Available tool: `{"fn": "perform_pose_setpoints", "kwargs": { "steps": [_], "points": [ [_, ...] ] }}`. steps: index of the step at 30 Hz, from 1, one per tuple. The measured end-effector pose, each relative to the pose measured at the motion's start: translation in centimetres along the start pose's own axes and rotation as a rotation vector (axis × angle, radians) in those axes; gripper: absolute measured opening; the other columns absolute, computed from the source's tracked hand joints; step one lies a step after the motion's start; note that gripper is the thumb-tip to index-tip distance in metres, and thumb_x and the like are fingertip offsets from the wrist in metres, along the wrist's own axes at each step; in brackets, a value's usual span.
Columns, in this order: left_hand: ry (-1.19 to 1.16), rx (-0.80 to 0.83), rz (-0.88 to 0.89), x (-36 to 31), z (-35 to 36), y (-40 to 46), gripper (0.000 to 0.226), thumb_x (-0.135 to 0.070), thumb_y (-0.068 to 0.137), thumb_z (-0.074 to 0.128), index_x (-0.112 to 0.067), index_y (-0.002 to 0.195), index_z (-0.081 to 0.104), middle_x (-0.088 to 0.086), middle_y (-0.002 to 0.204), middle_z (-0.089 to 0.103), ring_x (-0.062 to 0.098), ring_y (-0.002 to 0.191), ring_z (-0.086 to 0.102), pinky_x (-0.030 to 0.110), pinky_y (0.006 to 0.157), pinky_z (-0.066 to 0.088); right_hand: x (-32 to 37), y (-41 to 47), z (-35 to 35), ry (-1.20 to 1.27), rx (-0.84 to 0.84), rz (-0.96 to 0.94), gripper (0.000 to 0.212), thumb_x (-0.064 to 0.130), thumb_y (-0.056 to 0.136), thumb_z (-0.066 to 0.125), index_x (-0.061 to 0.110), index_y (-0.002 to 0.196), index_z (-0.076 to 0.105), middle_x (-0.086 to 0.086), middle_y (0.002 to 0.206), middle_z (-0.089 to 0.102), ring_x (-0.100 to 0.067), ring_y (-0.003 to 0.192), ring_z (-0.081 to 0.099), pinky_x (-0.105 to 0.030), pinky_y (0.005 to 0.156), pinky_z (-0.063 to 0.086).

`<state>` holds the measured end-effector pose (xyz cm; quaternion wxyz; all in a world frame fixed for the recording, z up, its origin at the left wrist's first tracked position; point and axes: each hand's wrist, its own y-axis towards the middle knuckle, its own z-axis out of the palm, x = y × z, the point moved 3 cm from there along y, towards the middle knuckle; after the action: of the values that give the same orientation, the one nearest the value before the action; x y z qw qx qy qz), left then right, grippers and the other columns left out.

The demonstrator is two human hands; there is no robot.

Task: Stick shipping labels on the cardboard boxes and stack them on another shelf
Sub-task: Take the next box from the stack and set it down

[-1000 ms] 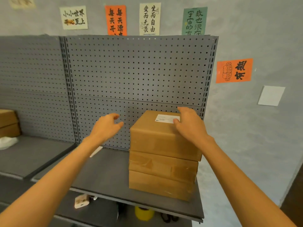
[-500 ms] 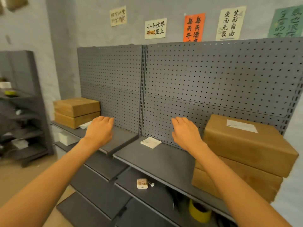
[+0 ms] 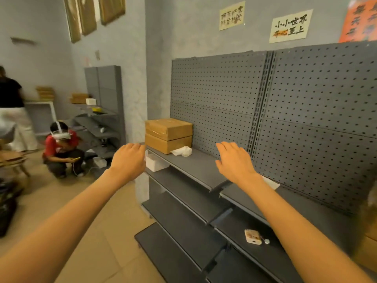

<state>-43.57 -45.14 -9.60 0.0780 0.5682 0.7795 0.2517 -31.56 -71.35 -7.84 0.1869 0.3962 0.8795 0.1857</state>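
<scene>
Shelving: the grey metal shelf unit with perforated back panels (image 3: pixel 204 168) filled the right half of the view, its boards running away to the upper left.
Boxes: two flat brown cardboard boxes (image 3: pixel 169 134) stood stacked one on the other at the far left end of the upper board, against the back panel; no shipping label showed on the faces in view.
Bearing: the stack lay ahead of and above both hands, slightly right of the left hand and well to the left of the right hand.
Long axis: each box lay flat, its longer side seemingly along the shelf's length, a short end face toward the viewer's left.
Nearer hand: the left hand (image 3: pixel 129 160) appeared closer, near the board's front corner just below the stack; neither hand touched a box.
Left hand pose: back up, arm extended, fingers loosely curled downward, holding nothing.
Right hand pose: the right hand (image 3: pixel 234 161) hung over the upper board in front of the back panel, palm down, fingers spread slightly and relaxed, empty.
Judged step: a reach toward the stack to take the top box, probably with a hand at either end.
Beside the stack: a crumpled white wrapper (image 3: pixel 182 151) lay on the board touching the lower box.
</scene>
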Motion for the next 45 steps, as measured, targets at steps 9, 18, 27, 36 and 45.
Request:
{"fn": "perform_pose_setpoints", "kwargs": {
  "steps": [9, 18, 27, 36, 45],
  "points": [
    [0.006, 0.077, -0.092, 8.7, 5.3, -1.5, 0.042, -0.027, 0.088, 0.056, -0.006, 0.124, 0.053, 0.012, 0.125, 0.058, 0.029, 0.115, 0.053, 0.038, 0.098, 0.043, 9.4, 6.2, 5.5, 0.064, 0.036, -0.136, 0.045, 0.03, 0.094, 0.05, 0.012, 0.134, 0.041, -0.005, 0.132, 0.049, -0.024, 0.121, 0.046, -0.034, 0.088, 0.043],
    [0.052, 0.096, -0.144, 15.9, 9.0, 4.8, 0.056, -0.03, 0.09, 0.054, -0.009, 0.139, 0.038, 0.008, 0.141, 0.046, 0.026, 0.129, 0.043, 0.036, 0.104, 0.036, 13.6, 16.4, 10.2, 0.105, 0.002, -0.172, 0.045, 0.029, 0.093, 0.053, 0.011, 0.133, 0.044, -0.006, 0.135, 0.048, -0.023, 0.126, 0.043, -0.035, 0.095, 0.044],
    [0.027, 0.07, -0.152, 22.5, 12.4, 14.0, 0.06, -0.031, 0.092, 0.052, -0.009, 0.144, 0.032, 0.008, 0.146, 0.041, 0.025, 0.134, 0.038, 0.035, 0.108, 0.033, 16.6, 27.6, 12.4, 0.138, -0.067, -0.174, 0.045, 0.024, 0.092, 0.053, 0.01, 0.134, 0.042, -0.007, 0.136, 0.047, -0.023, 0.125, 0.044, -0.033, 0.093, 0.043],
    [-0.037, 0.06, -0.033, 28.9, 18.9, 18.7, 0.053, -0.029, 0.092, 0.053, -0.009, 0.139, 0.041, 0.009, 0.141, 0.047, 0.026, 0.131, 0.042, 0.035, 0.109, 0.031, 20.7, 32.2, 17.0, 0.062, 0.026, -0.101, 0.049, 0.026, 0.092, 0.053, 0.009, 0.137, 0.04, -0.008, 0.142, 0.042, -0.023, 0.133, 0.036, -0.033, 0.1, 0.041],
    [-0.087, 0.063, 0.128, 37.7, 23.3, 23.3, 0.056, -0.027, 0.09, 0.056, -0.004, 0.139, 0.041, 0.014, 0.139, 0.049, 0.032, 0.128, 0.044, 0.038, 0.108, 0.032, 26.0, 36.6, 17.6, -0.003, 0.007, 0.098, 0.044, 0.027, 0.092, 0.051, 0.01, 0.132, 0.044, -0.007, 0.137, 0.047, -0.022, 0.127, 0.042, -0.032, 0.098, 0.04]
  ]
}}
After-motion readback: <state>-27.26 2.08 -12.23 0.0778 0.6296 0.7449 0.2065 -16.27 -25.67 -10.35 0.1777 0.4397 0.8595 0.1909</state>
